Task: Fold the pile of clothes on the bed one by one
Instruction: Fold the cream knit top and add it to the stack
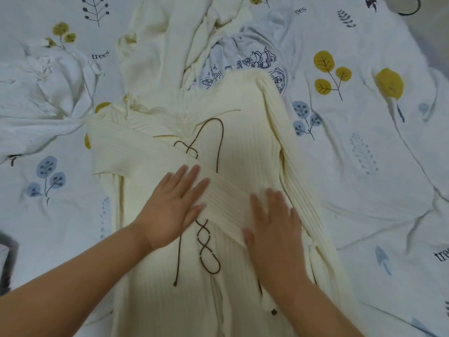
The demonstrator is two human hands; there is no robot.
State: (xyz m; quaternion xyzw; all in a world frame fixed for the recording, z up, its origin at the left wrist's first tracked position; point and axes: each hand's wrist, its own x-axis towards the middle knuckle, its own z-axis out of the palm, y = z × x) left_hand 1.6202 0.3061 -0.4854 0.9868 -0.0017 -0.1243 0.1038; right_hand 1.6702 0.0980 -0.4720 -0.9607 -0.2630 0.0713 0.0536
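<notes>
A cream ribbed knit garment (245,147) with brown lacing (206,249) lies flat on the bed in front of me. One sleeve (150,152) is folded diagonally across its front, the other (286,132) lies along its right side. My left hand (173,210) presses flat on the folded sleeve, fingers straight. My right hand (274,229) lies flat on the sleeve's end, fingers spread. Behind it sits a pile with a cream garment (175,37) and a white printed shirt (243,62).
The bed sheet (364,166) is white with blue and yellow leaf prints. A crumpled white cloth (46,93) lies at the left. A dark object (7,259) shows at the left edge, and a dark cord (410,7) at the top right.
</notes>
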